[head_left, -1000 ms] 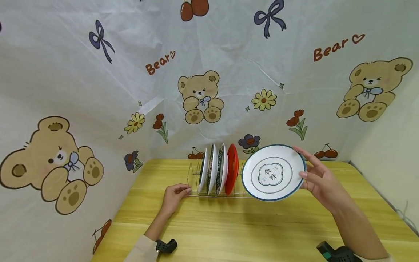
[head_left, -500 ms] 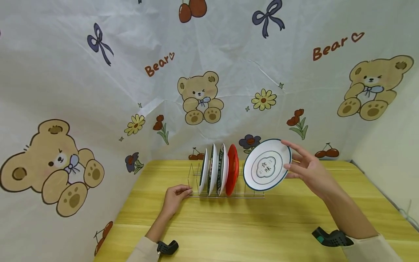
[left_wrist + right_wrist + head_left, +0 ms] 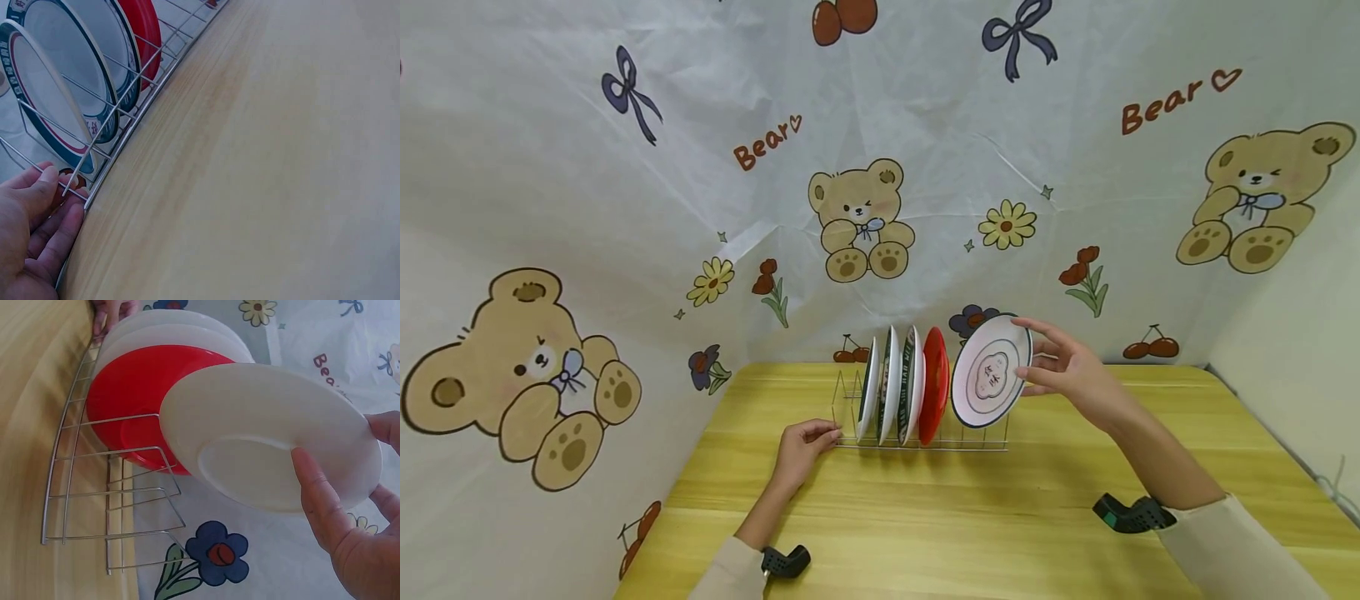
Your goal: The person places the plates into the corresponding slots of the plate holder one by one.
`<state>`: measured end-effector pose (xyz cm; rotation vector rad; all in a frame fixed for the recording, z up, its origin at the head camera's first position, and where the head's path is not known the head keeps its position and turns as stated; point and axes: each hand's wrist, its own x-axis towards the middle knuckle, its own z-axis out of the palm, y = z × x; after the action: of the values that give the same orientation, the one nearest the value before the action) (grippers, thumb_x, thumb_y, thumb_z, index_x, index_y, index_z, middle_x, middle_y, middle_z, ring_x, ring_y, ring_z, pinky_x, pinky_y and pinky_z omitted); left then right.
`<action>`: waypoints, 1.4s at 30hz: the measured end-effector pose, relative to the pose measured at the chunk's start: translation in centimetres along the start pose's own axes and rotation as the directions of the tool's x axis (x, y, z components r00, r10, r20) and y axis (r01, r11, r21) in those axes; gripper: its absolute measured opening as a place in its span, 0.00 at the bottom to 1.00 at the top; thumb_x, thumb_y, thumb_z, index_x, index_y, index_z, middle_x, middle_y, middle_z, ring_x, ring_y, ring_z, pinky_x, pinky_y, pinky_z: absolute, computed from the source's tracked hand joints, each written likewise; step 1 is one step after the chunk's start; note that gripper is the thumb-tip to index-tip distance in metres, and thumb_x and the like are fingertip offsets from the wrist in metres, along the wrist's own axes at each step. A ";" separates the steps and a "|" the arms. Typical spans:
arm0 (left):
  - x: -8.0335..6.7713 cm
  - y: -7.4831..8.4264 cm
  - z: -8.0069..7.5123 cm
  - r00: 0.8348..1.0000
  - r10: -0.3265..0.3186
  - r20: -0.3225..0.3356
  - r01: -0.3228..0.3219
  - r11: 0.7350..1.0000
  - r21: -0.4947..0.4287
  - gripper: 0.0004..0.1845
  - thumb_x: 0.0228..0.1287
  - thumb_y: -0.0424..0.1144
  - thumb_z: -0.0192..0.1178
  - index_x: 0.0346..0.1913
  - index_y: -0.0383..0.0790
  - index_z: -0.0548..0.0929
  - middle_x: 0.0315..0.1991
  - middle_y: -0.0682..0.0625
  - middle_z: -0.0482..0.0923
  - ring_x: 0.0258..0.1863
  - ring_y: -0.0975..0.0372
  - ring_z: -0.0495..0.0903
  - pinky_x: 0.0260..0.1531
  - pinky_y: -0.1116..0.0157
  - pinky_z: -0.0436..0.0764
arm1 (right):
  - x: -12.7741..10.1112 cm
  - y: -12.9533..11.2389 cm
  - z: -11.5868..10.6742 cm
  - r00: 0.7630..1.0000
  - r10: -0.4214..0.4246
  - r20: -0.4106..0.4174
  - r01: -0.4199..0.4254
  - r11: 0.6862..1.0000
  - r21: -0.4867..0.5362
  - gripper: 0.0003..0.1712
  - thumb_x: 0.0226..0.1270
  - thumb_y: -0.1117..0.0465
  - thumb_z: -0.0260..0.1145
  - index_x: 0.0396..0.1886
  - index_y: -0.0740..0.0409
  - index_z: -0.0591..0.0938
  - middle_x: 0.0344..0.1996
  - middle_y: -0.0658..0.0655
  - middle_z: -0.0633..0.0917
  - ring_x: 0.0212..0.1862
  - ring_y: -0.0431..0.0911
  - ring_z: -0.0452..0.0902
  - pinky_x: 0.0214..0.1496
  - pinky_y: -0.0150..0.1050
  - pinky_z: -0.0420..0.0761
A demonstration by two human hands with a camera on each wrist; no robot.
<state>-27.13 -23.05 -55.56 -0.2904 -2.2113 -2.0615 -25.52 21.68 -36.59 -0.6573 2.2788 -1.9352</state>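
My right hand pinches the right edge of a white plate with a dark blue rim and writing in its middle. The plate hangs tilted over the right part of a wire dish rack; its plain white underside faces the right wrist view. Left of it in the rack, a red plate and several white plates with dark patterned rims stand on edge in a row. My left hand grips the wire at the rack's left end, thumb on top in the left wrist view.
The rack stands on a yellow wood-grain table. Behind and to the left hangs a white cloth printed with bears and flowers. A thin cord runs by the table's right edge.
My right hand has carried the white plate leftward to the rack and turned it more edge-on, closer to the red plate. My left hand stays at the rack's end.
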 end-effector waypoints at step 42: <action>0.1 -0.1 0.0 1.000 -0.014 0.005 0.014 1.000 -0.016 0.10 0.65 0.30 0.68 0.45 0.26 0.88 0.42 0.32 0.86 0.40 0.51 0.89 0.42 0.63 0.90 | 4.9 3.7 4.1 0.995 0.088 0.053 -0.088 0.996 -0.008 0.37 0.72 0.71 0.63 0.77 0.53 0.65 0.46 0.71 0.71 0.44 0.55 0.81 0.46 0.68 0.85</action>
<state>-27.27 -23.09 -55.61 -0.2831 -2.2068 -2.0887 -29.55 16.51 -39.97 -0.5915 2.2426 -1.8502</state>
